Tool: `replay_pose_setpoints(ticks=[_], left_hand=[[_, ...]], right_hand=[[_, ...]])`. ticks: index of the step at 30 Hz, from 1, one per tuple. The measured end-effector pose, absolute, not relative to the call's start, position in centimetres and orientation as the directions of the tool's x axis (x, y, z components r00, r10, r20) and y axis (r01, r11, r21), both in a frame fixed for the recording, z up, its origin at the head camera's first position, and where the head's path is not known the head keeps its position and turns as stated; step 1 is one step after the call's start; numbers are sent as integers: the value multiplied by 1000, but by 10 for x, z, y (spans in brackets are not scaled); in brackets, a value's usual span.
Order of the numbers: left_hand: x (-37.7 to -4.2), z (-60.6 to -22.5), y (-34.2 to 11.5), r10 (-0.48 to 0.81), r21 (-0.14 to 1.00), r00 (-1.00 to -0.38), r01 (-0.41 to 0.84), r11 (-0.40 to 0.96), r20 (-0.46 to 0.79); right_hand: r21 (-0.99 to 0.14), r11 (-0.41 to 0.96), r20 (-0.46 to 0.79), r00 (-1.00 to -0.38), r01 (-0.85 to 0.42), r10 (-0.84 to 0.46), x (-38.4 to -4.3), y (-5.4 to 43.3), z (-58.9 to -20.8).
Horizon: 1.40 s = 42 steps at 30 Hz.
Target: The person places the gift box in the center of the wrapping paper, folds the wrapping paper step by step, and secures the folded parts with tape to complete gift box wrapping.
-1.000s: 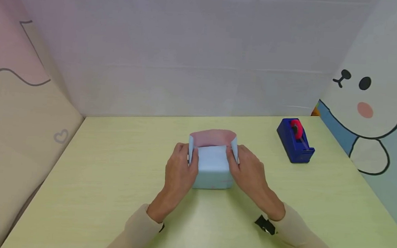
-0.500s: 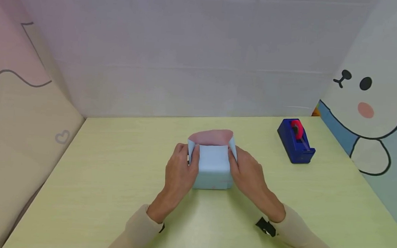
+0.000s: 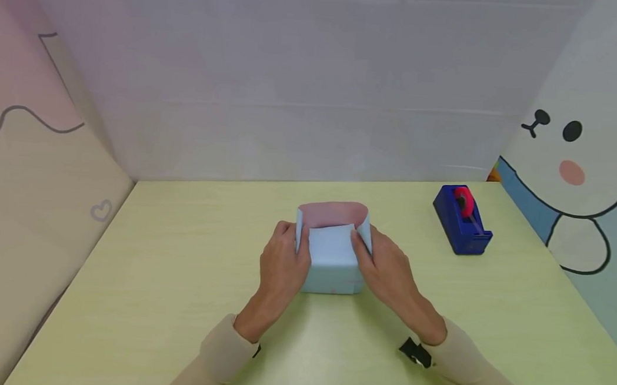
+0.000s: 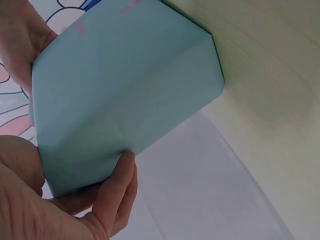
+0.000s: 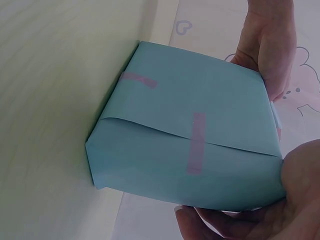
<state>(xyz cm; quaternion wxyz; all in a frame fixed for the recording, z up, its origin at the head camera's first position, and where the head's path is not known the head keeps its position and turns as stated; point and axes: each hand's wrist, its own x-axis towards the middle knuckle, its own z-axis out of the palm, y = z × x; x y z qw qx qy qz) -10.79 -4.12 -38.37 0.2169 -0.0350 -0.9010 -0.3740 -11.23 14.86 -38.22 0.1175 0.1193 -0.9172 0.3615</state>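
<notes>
While both hands hold the blue package (image 3: pixel 332 254) between them, I have it near the middle of the tabletop (image 3: pixel 178 249), its near lower edge apparently resting there. The left hand (image 3: pixel 283 261) grips one side and the right hand (image 3: pixel 390 272) the other, thumbs over the top and fingers (image 4: pixel 119 187) curled against the sides. At the far end a pink-lined flap (image 3: pixel 333 214) stands up, its side edges caught close to my thumbs.

I'd judge the package light: thin paper that creases and tears easily, probably over something firmer, since the faces look fairly flat. What is inside I can't see. The smooth wrap may slip a little, so I'd hold it by the flat sides with gentle, even pressure rather than tug the flap alone. My right wrist view shows pink tape strips (image 5: pixel 196 143), one across a seam; I'd keep skin from dragging on them.

The tabletop is pale yellow-green with faint grain. A blue tape dispenser (image 3: pixel 462 228) stands toward its far right corner. Behind rises a greyish back wall (image 3: pixel 295 68), flanked by a pink-and-cream panel (image 3: pixel 31 211) and a cartoon panel (image 3: pixel 602 151).
</notes>
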Motion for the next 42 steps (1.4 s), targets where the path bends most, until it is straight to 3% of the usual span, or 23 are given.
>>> replay_pose_setpoints(ticks=[7, 14, 19, 28, 32, 38, 42], left_hand=[[-107, -382, -43, -91, 681, -905, 243, 691, 415], [-109, -383, -40, -100, 616, -890, 223, 755, 445], [-109, -384, -38, -96, 588, -883, 222, 778, 460], [-109, -379, -39, -104, 610, -913, 176, 773, 395], [-110, -378, -40, -102, 609, -910, 182, 772, 402], [-109, -378, -39, -102, 628, -919, 177, 758, 382], [-107, -379, -40, -97, 651, -936, 159, 742, 338]], right_hand=[[-618, 719, 308, -939, -318, -150, -115, 146, -385], [-681, 678, 268, -956, -277, -121, -113, 149, -385], [-647, 717, 282, -955, -259, -91, -114, 147, -386], [-686, 702, 213, -975, -193, -60, -114, 146, -384], [-747, 626, 237, -969, -225, -66, -113, 147, -386], [-712, 641, 301, -949, -288, -92, -115, 148, -385], [-721, 637, 275, -957, -272, -97, -115, 148, -383]])
